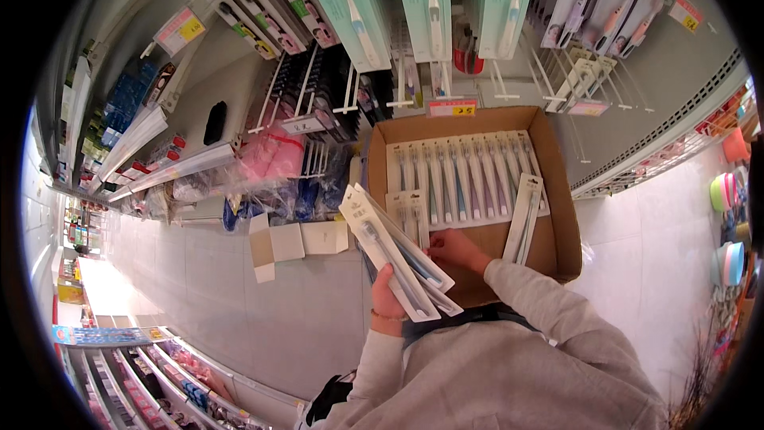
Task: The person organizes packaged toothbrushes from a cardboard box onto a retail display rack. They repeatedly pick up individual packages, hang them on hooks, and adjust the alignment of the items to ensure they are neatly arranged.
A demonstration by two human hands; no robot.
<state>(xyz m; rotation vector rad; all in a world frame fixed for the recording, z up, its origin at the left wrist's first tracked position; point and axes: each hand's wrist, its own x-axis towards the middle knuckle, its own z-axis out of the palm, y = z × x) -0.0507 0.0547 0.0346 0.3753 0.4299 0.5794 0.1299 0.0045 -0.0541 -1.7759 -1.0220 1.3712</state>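
My left hand holds a fanned stack of packaged toothbrushes in front of my body, over the near left side of an open cardboard box. Inside the box, my right hand has its fingers bent at the lower right edge of some upright toothbrush packs. Whether the fingers grip a pack cannot be made out. Behind them lies a row of several toothbrush packs in white packaging. One more toothbrush pack leans at a slant on the box's right side.
Pegboard hooks jut out above the box's far edge. Green toothbrush packs hang there, with black-backed packs to the left. An unfolded white carton sits left of the box. A low display shelf stands behind at lower left.
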